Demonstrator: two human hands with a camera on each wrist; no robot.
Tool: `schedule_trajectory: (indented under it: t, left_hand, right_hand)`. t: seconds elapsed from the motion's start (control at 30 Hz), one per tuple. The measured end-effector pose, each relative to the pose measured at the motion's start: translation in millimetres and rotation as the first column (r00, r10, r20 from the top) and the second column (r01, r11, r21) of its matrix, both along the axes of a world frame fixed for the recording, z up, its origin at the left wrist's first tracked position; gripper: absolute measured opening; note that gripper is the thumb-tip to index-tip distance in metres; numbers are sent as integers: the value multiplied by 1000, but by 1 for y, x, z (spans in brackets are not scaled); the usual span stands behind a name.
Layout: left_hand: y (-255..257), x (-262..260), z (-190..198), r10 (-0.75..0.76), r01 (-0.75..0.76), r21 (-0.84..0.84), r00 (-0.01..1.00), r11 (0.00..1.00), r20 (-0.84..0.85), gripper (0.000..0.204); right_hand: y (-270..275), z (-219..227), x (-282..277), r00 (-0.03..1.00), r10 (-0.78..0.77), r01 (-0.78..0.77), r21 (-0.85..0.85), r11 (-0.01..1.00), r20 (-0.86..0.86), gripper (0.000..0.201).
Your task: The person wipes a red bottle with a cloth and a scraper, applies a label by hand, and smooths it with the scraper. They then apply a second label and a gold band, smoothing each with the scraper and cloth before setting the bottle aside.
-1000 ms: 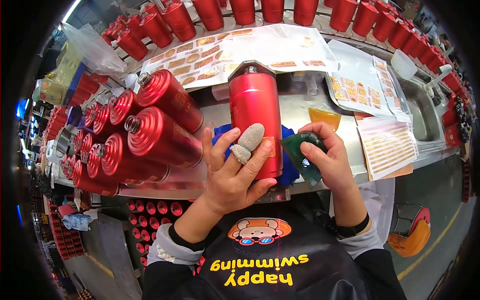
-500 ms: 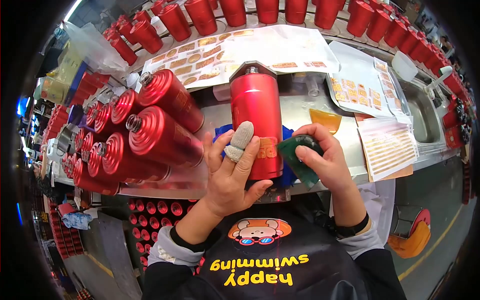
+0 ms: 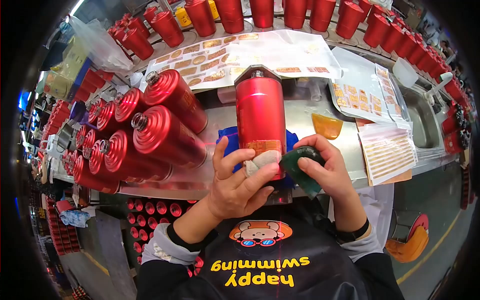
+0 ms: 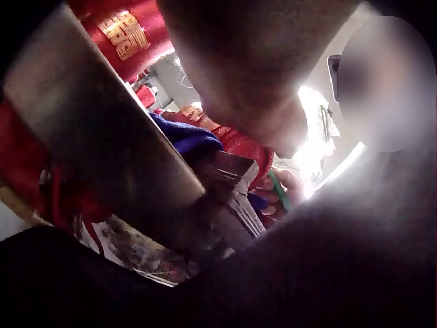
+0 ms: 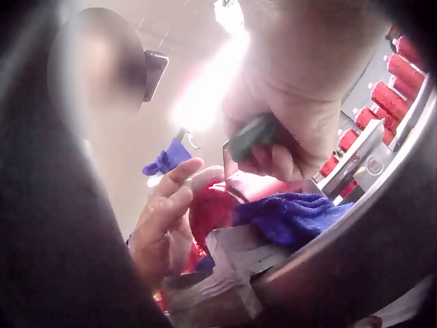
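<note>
I see the red bottle (image 3: pixel 261 110) lying over a blue cloth (image 3: pixel 229 136), its neck pointing away from the person. The left hand (image 3: pixel 232 189) has its fingers extended, the wrapped one resting on the bottle below the gold label (image 3: pixel 262 146). The right hand (image 3: pixel 331 169) pinches a green scraper (image 3: pixel 303 175) just beside the bottle.

head: above, forward-down | wrists: close, low; left dim, perhaps slanted | head/right share: red bottle (image 3: pixel 260 112)
</note>
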State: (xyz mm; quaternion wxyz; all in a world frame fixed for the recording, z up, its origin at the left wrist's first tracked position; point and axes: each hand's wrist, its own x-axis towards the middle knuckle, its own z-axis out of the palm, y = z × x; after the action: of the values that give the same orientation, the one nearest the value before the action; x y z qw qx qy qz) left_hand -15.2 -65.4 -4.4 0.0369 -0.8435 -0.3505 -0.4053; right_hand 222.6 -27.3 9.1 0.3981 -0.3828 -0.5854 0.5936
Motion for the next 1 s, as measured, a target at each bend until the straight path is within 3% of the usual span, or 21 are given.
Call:
schedule_trajectory:
  t: [0.1, 0.23, 0.4, 0.43, 0.5, 0.53, 0.57, 0.63, 0.7, 0.73, 0.77, 0.83, 0.9, 0.93, 1.0]
  left_hand:
    - [8, 7, 15, 80, -77, -78, 996, 994, 40, 56]
    - [11, 7, 6, 128, -124, 43, 987, 991, -93, 63]
    - [6, 6, -2, 132, -106, 149, 975, 983, -176, 46]
    - [6, 7, -4, 118, -83, 186, 977, 979, -180, 43]
    - [-1, 10, -7, 84, -71, 161, 993, 984, -76, 35]
    - [-5, 8, -7, 69, -67, 132, 998, 989, -11, 36]
    - [-10, 6, -8, 56, -61, 103, 997, 993, 54, 37]
    - [-17, -1, -19, 107, -112, 11, 974, 994, 198, 50]
    - [-22, -2, -27, 208, -187, -99, 938, 977, 277, 57]
    - [-18, -2, -28, 246, -218, -137, 941, 966, 231, 62]
    - [-16, -3, -26, 255, -237, -113, 947, 965, 194, 62]
    - [-10, -11, -17, 267, -262, -59, 956, 963, 118, 63]
    - [-7, -13, -13, 254, -257, 30, 964, 966, 81, 66]
    - [-6, -13, -10, 240, -244, 55, 968, 968, 71, 66]
    - [-5, -12, -12, 231, -233, 21, 970, 972, 78, 74]
  right_hand:
    - [0, -4, 6, 990, -112, 104, -95, 990, -84, 25]
    - [2, -1, 4, 975, -203, 198, -57, 978, -90, 25]
    - [13, 5, -14, 966, -255, 230, 325, 917, 36, 24]
    - [17, 6, -18, 957, -273, 177, 545, 819, 99, 26]
    - [24, 10, -22, 915, -350, -2, 869, 495, 201, 29]
    - [17, 15, -22, 916, -313, -86, 886, 455, 250, 32]
    - [7, 26, -19, 902, -255, -197, 860, 471, 347, 31]
    - [3, 39, -9, 921, 69, -333, 687, 645, 382, 28]
    - [15, 38, -12, 930, 111, -313, 595, 740, 350, 27]
    - [25, 38, -15, 934, 129, -305, 550, 777, 334, 26]
    - [35, 27, -20, 964, -66, -113, 622, 775, 258, 26]
    - [37, 29, -24, 884, -369, -134, 911, 389, 287, 27]
    - [13, 44, -22, 888, 15, -414, 785, 460, 459, 30]
    - [9, 52, -20, 873, 268, -486, 685, 543, 407, 33]
    - [13, 43, -20, 944, 25, -281, 766, 578, 328, 36]
